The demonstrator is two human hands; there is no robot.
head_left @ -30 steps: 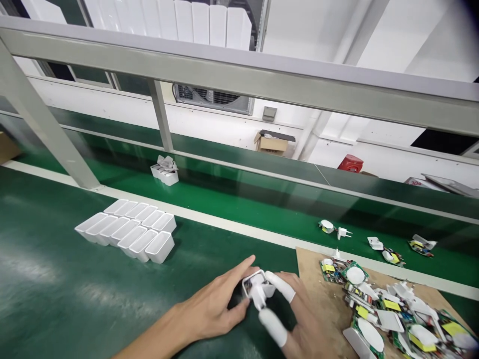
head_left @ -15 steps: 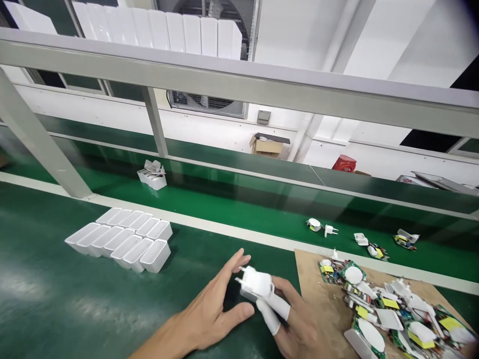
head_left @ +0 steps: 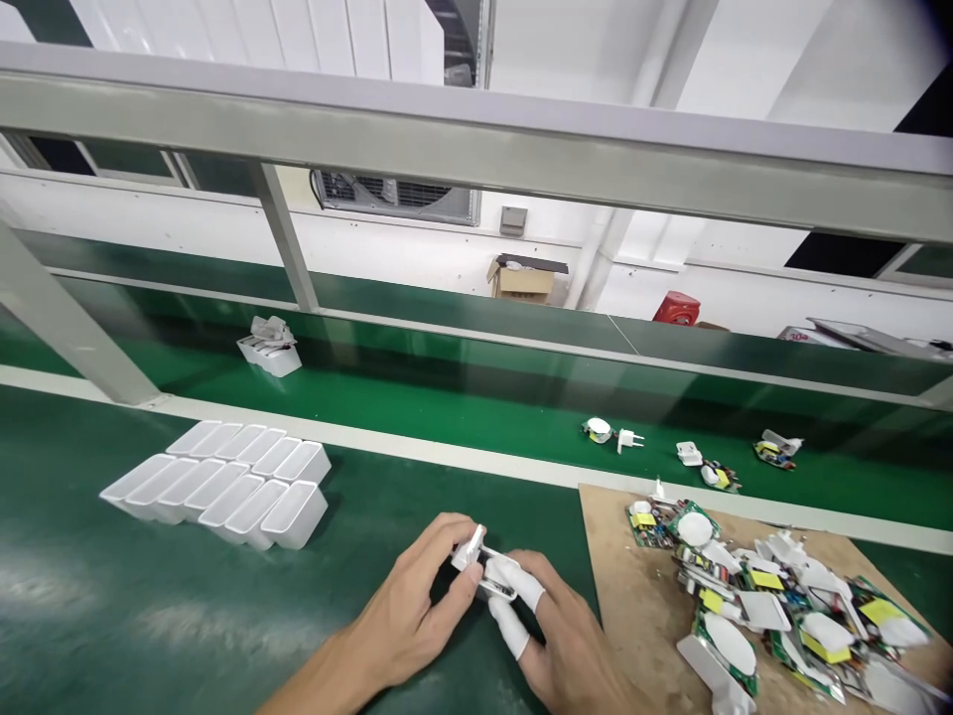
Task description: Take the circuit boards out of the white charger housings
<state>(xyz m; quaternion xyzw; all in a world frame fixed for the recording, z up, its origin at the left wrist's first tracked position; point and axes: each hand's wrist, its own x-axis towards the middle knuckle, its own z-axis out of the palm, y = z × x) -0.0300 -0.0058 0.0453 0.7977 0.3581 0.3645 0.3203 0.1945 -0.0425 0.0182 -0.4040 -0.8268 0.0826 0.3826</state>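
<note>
Left hand point(head_left: 408, 614) and right hand point(head_left: 557, 628), the latter with 2 white-covered fingers point(head_left: 510, 628), together grasp a small plastic case point(head_left: 470, 550) over a green table point(head_left: 194, 636).

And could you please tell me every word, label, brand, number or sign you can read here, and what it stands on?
"30", in red, small and blurred, perhaps with more after it: on the pale item at the far right.
Carton by the wall: dark marks on its front, too blurred to read.
Boards and white casing: no readable text.
</note>
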